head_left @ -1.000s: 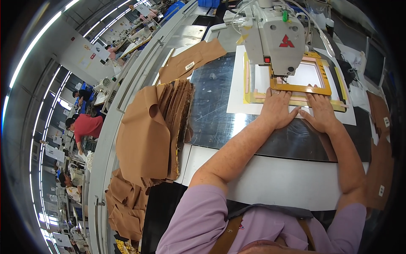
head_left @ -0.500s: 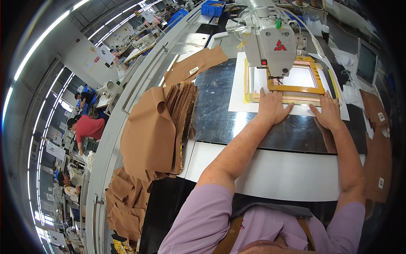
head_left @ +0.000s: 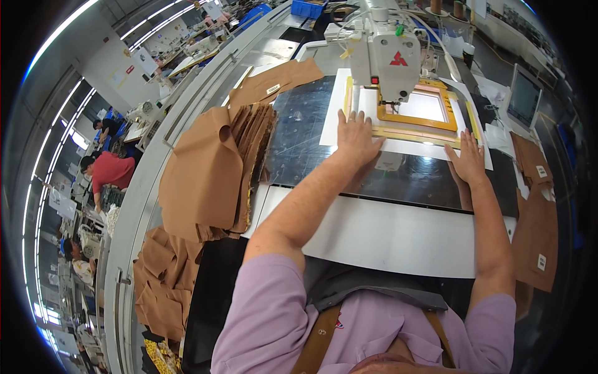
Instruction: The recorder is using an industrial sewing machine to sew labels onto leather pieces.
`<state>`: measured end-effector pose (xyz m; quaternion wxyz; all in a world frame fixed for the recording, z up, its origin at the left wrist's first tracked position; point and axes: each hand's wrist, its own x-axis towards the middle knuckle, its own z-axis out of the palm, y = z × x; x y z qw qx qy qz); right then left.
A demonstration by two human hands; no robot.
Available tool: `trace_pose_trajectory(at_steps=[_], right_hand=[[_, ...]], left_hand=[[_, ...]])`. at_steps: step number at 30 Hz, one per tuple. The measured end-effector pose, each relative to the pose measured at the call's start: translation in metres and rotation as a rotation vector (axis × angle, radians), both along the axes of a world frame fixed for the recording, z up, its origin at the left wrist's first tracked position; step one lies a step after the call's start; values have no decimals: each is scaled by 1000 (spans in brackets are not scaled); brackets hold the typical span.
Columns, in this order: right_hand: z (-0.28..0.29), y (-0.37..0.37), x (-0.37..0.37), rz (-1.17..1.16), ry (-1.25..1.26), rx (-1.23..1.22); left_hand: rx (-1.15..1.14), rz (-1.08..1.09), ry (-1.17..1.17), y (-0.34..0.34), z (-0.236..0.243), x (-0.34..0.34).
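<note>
Sewing shop, long rows of machines off left; both hands (head_left: 358, 142) on white sheet (head_left: 328, 129) at bench (head_left: 380, 237)

Bench is white, with a shiny dark plate (head_left: 296, 134) on top. White sheet lies on the plate, partly under the sewing machine head (head_left: 393, 62). Orange-yellow frame (head_left: 418, 124) sits over the sheet, below the head, inside a yellow-edged border (head_left: 411, 134).

Left hand: palm down at the sheet's near left part, fingers slightly spread, pointing away, thumb out toward the right. Right hand (head_left: 469, 161): palm down at the near right corner, fingers a bit apart, thumb out toward the left. Nothing pinched in either. Frame lies between and beyond them. Can't tell how hard they press.

Left of the plate: thick stack of brown pieces (head_left: 200, 174), standing on edge; loose brown pile (head_left: 163, 274) lower down. Flat brown pieces (head_left: 274, 81) at the plate's far left corner. Right: labelled brown panels (head_left: 534, 234), monitor (head_left: 523, 98) beyond. Blue bin (head_left: 308, 8) at the back. Co-worker in red (head_left: 113, 171) far left.
</note>
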<state>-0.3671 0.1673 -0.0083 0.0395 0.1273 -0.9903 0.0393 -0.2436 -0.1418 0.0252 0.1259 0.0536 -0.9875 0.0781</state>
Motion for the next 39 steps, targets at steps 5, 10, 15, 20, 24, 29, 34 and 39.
trace_pose_trajectory(at_steps=[5, 10, 15, 20, 24, 29, 34, 39], right_hand=[[-4, 12, -4, 5, 33, 10], [-3, -2, -6, 27, 40, 18], [-2, 5, -3, 9, 25, 15], [-5, -7, -5, 53, 27, -21], [-16, 33, -1, 114, 258, -151], [7, -1, 67, 400, 72, -689], [14, -6, 93, 217, -712, -1574], [18, 47, 70, 46, -778, -1542]], left_hand=[[-163, 248, 272, -105, 53, 65], [-261, 639, 287, -238, 72, 146], [337, 883, 425, -271, 92, 158], [708, 464, 1121, -279, 99, 149], [1261, -190, 1200, -136, 107, 94], [1351, -609, 409, 1, 73, 116], [662, -880, 17, 51, 22, 115], [323, -715, -196, 62, -21, 131]])
